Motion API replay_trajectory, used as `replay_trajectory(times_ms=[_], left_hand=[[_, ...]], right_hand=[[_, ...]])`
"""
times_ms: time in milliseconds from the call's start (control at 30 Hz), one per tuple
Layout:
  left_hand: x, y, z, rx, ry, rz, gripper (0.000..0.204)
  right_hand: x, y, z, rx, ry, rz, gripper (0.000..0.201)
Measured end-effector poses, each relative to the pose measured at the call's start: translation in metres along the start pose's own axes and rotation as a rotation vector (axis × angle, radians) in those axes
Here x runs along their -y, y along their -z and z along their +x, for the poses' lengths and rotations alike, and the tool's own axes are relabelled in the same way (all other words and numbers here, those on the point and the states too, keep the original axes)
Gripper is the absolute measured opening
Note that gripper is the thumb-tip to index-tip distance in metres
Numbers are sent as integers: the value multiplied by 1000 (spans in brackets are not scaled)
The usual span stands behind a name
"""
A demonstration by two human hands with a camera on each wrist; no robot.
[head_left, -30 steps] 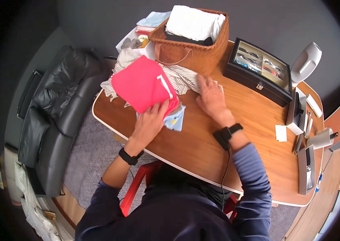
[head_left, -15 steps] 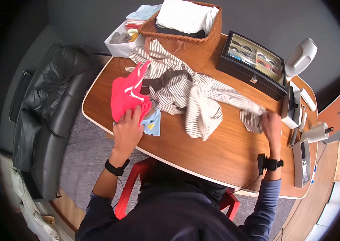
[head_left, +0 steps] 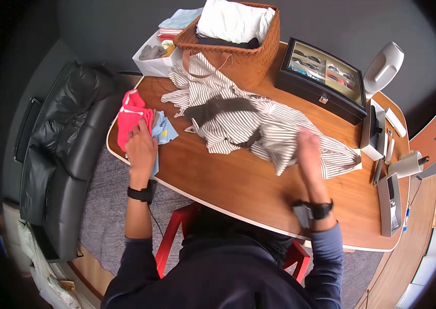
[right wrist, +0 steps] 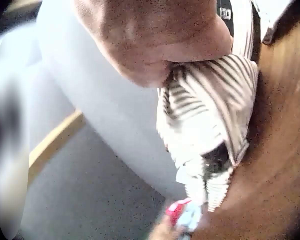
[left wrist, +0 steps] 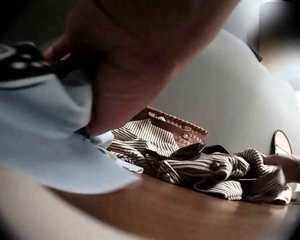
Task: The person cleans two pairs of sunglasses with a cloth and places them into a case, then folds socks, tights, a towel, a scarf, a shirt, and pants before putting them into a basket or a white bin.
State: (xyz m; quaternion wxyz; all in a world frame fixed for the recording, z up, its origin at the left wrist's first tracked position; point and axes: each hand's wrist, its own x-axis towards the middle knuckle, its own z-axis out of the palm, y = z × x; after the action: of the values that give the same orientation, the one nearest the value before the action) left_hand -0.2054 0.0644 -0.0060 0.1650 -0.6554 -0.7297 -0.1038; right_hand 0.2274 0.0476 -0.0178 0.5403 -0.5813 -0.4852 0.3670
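A pinkish-red garment with white trim [head_left: 129,110] lies bunched at the table's left end, beside a light-blue cloth [head_left: 165,129]. My left hand [head_left: 142,149] grips the red garment. The left wrist view shows this hand [left wrist: 125,65] from close up, with pale-blue cloth [left wrist: 55,150] beneath it. A brown-and-white striped shirt [head_left: 218,131] sprawls across the middle of the table, with dark patches showing among its folds. At its right part, my right hand [head_left: 309,149], blurred, holds a gathered fold. Striped fabric [right wrist: 210,100] hangs from its fingers in the right wrist view.
Behind the shirt stands a woven brown basket [head_left: 249,64] with white and black clothes inside. A white box [head_left: 153,66] of folded items is left of it. To the right are a black glasses case [head_left: 321,95], a white bottle-shaped object [head_left: 384,67] and a grey mug [head_left: 406,167].
My left hand has drawn the red garment and blue cloth left, off the striped shirt. My right hand spread the shirt rightward, then came back left to another part of it.
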Motion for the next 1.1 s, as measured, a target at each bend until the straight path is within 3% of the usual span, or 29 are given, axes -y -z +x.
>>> replay_trajectory(times_ms=[67,133,200,233,333,400,467,533,600,633,667,733,767,800,833,867,900,933,1000,1033,1067,1100], left_hand=[[-2,2,-1,65,10,-44,75],[-9,11,-1,96,-9,-73,80],[-24,24,-3,-88,-130,-115,79],[-36,34,-3,-186,-186,-139,79],[-108,68,-9,-62,-523,-739,68],[-163,86,-19,139,-635,-938,92],[-209,67,-24,-50,-742,-887,96],[-230,39,-8,220,-694,-956,72],[-235,19,27,542,-513,-1019,45],[-234,-1,41,547,-429,-1139,21],[-231,-2,50,695,-372,-1468,26],[-222,26,63,905,-64,-1742,27],[-219,33,67,970,-47,-1837,28],[-218,37,70,1033,-32,-1932,30],[-219,37,70,1080,-25,-1986,28],[-223,33,66,1075,8,-2012,27],[-231,25,60,1069,43,-2037,27],[-237,27,54,1062,80,-2063,27],[-237,30,49,1025,-52,-1986,24],[-233,27,52,966,-156,-1892,24],[-228,25,57,902,-256,-1797,24],[-218,36,64,897,-358,-1661,26]], right_hand=[[4,44,4,50,-65,323,30],[3,72,-3,-84,-136,558,33],[-2,92,-9,-160,-224,581,37],[21,91,-14,-26,-170,611,39],[70,83,-14,15,-173,703,35],[102,80,0,166,-115,516,34],[123,75,19,259,-15,387,37],[132,72,39,206,92,413,43],[134,77,43,-39,285,231,48],[130,81,38,-107,311,184,46],[121,85,28,-175,331,137,44],[87,91,4,-197,192,150,25],[69,86,-13,-134,106,219,22],[52,79,-24,4,-49,180,52],[24,72,-30,142,-63,340,73],[32,59,-37,253,-216,255,88],[26,37,-41,221,-110,317,93],[10,21,-39,94,6,325,77],[-1,27,-20,-37,-230,488,50],[21,42,-6,-169,-372,273,30],[27,55,6,-279,-115,315,28],[51,73,15,-275,24,328,27]])
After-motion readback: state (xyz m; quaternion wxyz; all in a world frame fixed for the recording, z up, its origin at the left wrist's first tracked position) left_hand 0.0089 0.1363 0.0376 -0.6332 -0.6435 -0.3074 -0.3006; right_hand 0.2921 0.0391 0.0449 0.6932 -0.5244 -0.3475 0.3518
